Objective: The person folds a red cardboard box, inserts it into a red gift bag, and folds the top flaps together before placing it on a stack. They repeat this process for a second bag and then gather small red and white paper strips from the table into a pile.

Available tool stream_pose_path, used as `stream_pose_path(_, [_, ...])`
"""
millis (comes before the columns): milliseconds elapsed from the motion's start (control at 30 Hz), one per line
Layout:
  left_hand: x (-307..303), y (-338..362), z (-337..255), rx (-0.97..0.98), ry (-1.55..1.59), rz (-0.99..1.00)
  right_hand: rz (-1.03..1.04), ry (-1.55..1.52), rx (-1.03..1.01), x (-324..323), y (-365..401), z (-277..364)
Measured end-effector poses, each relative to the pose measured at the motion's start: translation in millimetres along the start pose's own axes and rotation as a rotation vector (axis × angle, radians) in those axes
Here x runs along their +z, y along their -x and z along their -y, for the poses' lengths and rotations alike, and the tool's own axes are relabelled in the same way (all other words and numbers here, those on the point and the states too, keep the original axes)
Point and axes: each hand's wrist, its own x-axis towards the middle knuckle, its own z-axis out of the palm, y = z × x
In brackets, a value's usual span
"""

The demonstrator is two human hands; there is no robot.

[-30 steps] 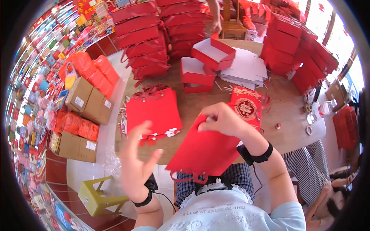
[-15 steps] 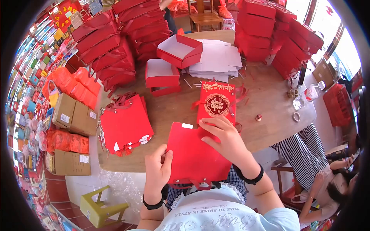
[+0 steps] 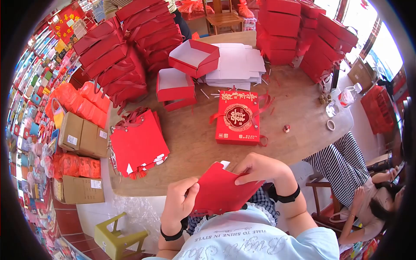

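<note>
Close to my body, a flat red gift bag (image 3: 223,190) is held between both hands, tilted, with a small white tab showing at its top edge. My left hand (image 3: 178,197) pinches its left side, thumb on the face turned to me. At the upper right edge, my right hand (image 3: 262,168) grips it between thumb and bent fingers. Beyond my hands, a red box-shaped gift bag (image 3: 238,119) with gold characters and ribbon handles lies on the table. To the left rests a pile of flat red gift bags (image 3: 138,143) with ribbon handles.
The wooden table (image 3: 190,143) also carries open red boxes (image 3: 193,58), a stack of white cardboard sheets (image 3: 238,65) and tall stacks of red boxes (image 3: 279,32). A plastic bottle (image 3: 349,95) and a tape roll (image 3: 330,125) lie right. A green stool (image 3: 117,238) stands left; another person (image 3: 366,212) sits right.
The red gift bag has come down toward my body and tilted. My right hand has moved from its upper edge near the printed bag to a grip on its right corner.
</note>
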Motion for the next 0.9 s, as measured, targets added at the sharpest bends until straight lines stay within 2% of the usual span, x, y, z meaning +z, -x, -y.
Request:
stream_pose_path(33, [1.0, -0.1, 5.2, -0.001, 0.001, 0.004, -0.001, -0.003, 0.002, 1.2, -0.8, -8.8])
stream_pose_path(100, [5.7, -3.2, 21.5, -0.095, 0.432, 0.223, 0.032, -0.218, -0.228, 4.1, -1.8, -19.9])
stream_pose_path(133, [7.6, -2.9, 25.4, -0.096, 0.433, 0.225, 0.031, -0.219, -0.226, 5.0, -1.7, -22.0])
stream_pose_path(200, [11.9, -1.7, 29.8, -0.307, 0.965, 0.514, 0.13, -0.342, -0.405, 7.2, -3.7, -15.6])
stream_pose_path(233, [13.3, 0.2, 32.7, -0.308, 0.966, 0.512, 0.131, -0.343, -0.404, 8.2, -5.8, -16.3])
stream_pose_path(300, [15.1, 2.0, 34.3, -0.373, 1.133, 0.63, 0.282, -0.344, -0.419, 8.1, -11.1, -18.3])
stream_pose_path(433, [17.2, 5.0, 15.9, -0.461, 1.192, 0.605, 0.339, -0.402, -0.431, 11.2, -4.0, -10.1])
stream_pose_path(500, [18.0, 1.5, 9.1, -0.523, 1.289, 0.473, 0.338, -0.308, -0.482, 11.2, 0.7, -4.3])
stream_pose_path(533, [15.3, -3.1, 9.8, -0.523, 1.291, 0.473, 0.339, -0.307, -0.479, 11.2, 3.1, -1.0])
stream_pose_path(600, [10.0, -11.4, 12.9, -0.402, 1.21, 0.631, 0.236, -0.274, -0.467, 11.2, 7.6, 4.4])
stream_pose_path(733, [17.7, -16.6, 32.0, -0.332, 1.223, 0.609, 0.255, -0.171, -0.438, 8.6, 12.7, 12.5])
stream_pose_path(800, [12.4, -18.7, 35.1, -0.324, 1.053, 0.386, -0.058, 0.055, -0.336, 8.0, 22.7, 24.9])
stream_pose_path(833, [9.3, -18.3, 40.0, -0.324, 1.055, 0.383, -0.055, 0.056, -0.335, 8.4, 23.1, 28.9])
stream_pose_path(900, [1.6, -16.4, 54.5, -0.307, 0.946, 0.047, -0.774, 0.521, -0.403, 10.9, 21.2, 33.8])
